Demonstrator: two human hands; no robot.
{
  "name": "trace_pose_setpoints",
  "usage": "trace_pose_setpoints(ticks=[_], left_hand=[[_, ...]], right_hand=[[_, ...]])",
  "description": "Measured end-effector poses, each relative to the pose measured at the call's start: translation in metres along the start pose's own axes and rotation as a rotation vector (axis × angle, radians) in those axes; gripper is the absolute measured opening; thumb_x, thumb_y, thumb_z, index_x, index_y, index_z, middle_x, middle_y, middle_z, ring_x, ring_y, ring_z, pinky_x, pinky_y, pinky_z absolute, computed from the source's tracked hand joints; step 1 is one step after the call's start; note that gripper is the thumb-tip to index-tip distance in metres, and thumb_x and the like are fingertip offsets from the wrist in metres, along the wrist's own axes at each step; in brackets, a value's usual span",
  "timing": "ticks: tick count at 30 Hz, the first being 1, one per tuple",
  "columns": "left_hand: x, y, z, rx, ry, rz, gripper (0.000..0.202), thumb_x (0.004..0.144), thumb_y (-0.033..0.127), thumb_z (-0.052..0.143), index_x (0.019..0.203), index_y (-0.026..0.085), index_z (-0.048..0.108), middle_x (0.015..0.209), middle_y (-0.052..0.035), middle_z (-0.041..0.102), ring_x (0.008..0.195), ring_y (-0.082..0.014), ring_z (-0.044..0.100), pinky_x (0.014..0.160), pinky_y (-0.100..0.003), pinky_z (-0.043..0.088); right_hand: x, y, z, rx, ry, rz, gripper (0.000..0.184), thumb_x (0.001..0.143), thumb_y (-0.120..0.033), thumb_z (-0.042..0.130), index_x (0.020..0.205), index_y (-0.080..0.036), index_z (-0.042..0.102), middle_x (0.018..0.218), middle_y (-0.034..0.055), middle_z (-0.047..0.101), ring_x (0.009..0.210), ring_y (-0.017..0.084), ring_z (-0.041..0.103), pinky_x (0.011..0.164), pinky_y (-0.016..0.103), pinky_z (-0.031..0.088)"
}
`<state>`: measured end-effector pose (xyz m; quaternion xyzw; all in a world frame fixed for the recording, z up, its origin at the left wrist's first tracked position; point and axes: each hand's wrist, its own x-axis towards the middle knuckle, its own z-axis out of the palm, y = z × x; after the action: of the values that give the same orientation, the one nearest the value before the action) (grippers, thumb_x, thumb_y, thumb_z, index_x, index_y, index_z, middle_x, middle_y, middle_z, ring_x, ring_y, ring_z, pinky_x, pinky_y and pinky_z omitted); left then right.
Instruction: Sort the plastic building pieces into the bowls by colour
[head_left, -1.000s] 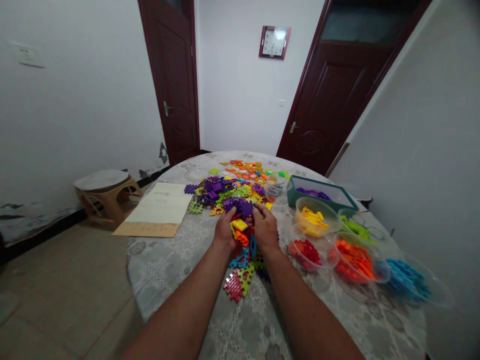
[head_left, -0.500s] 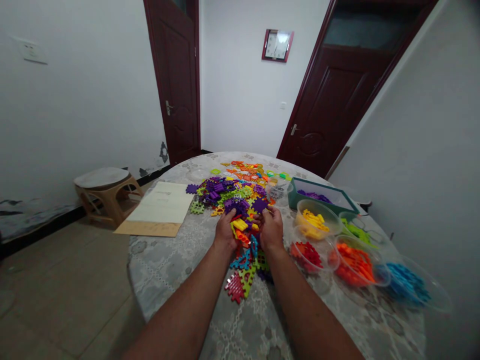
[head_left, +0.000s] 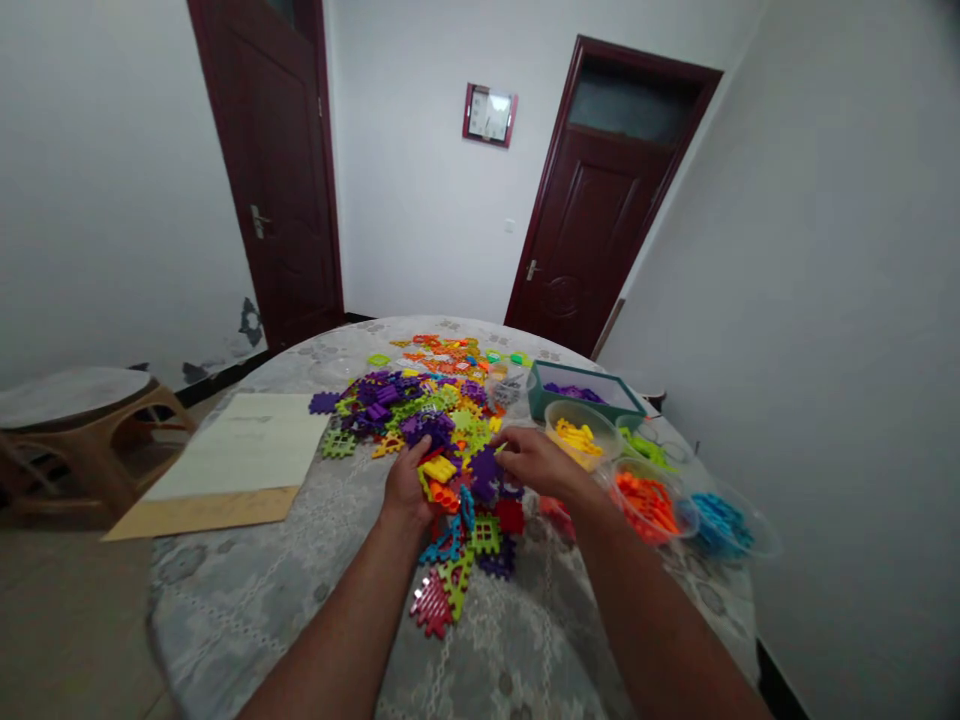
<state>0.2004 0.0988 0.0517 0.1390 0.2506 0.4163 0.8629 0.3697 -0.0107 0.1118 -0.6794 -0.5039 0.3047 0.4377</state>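
A chain of joined colourful plastic pieces (head_left: 457,540) lies on the round table (head_left: 247,590) in front of me. My left hand (head_left: 407,482) rests on its far end, fingers curled around the yellow and orange pieces (head_left: 439,478). My right hand (head_left: 534,461) pinches a purple piece (head_left: 486,466) against the same end of the chain. Beyond both hands is a heap of loose pieces (head_left: 420,395), mostly purple, green and orange.
Right of my hands stand clear bowls of yellow (head_left: 578,436), orange (head_left: 646,502), blue (head_left: 721,522) and green (head_left: 646,446) pieces, and a teal box (head_left: 538,400) of purple ones. A paper sheet on cardboard (head_left: 240,455) overhangs the left table edge. A stool (head_left: 75,420) stands at left.
My right hand brought the purple piece down from above the heap to the chain's end. My left hand stays on the chain. My head has turned, shifting the scene left.
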Motion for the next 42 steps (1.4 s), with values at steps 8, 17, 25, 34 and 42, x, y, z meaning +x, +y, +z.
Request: trace_pose_setpoints(ticks=[8, 17, 25, 34, 42], left_hand=[[-0.004, 0.001, 0.005, 0.026, 0.009, -0.007, 0.024, 0.085, 0.021, 0.076, 0.107, 0.019, 0.065, 0.074, -0.0021, 0.074, 0.047, -0.0193, 0.068, 0.047, -0.030, 0.057], [-0.010, -0.007, 0.009, 0.050, -0.065, 0.027, 0.033, 0.078, 0.010, 0.079, 0.107, 0.019, 0.067, 0.081, -0.0029, 0.077, 0.057, -0.0212, 0.073, 0.053, -0.031, 0.059], [-0.014, -0.011, 0.008, 0.088, -0.129, 0.012, 0.034, 0.078, 0.009, 0.080, 0.107, 0.020, 0.067, 0.085, -0.0044, 0.078, 0.065, -0.0214, 0.075, 0.060, -0.033, 0.063], [-0.008, -0.009, 0.005, 0.057, -0.072, -0.025, 0.038, 0.076, 0.012, 0.080, 0.110, 0.021, 0.065, 0.085, -0.0038, 0.077, 0.059, -0.0229, 0.075, 0.055, -0.036, 0.064], [-0.009, -0.007, 0.008, 0.083, -0.038, -0.028, 0.018, 0.081, 0.011, 0.072, 0.095, 0.018, 0.064, 0.072, -0.0033, 0.074, 0.048, -0.0208, 0.070, 0.043, -0.029, 0.056]], right_hand=[[0.043, 0.001, -0.105, 0.017, 0.566, 0.050, 0.033, 0.082, -0.016, 0.064, 0.113, -0.013, 0.074, 0.069, 0.0027, 0.073, 0.058, 0.016, 0.067, 0.057, 0.025, 0.055], [0.020, 0.003, -0.033, -0.035, 0.381, -0.130, 0.028, 0.089, -0.030, 0.067, 0.113, -0.021, 0.078, 0.103, 0.0070, 0.080, 0.080, 0.021, 0.075, 0.067, 0.030, 0.058], [0.011, -0.014, 0.038, -0.254, 0.282, -0.304, 0.023, 0.088, -0.020, 0.062, 0.100, -0.025, 0.081, 0.088, 0.0029, 0.080, 0.082, 0.022, 0.072, 0.078, 0.033, 0.054], [0.012, -0.006, 0.007, -0.168, 0.350, -0.152, 0.033, 0.087, -0.026, 0.060, 0.116, -0.023, 0.075, 0.073, -0.0020, 0.071, 0.065, 0.018, 0.066, 0.061, 0.028, 0.052], [0.024, 0.006, -0.055, -0.003, 0.304, 0.077, 0.021, 0.074, -0.016, 0.070, 0.093, -0.015, 0.078, 0.061, 0.0011, 0.068, 0.048, 0.016, 0.061, 0.047, 0.026, 0.050]])
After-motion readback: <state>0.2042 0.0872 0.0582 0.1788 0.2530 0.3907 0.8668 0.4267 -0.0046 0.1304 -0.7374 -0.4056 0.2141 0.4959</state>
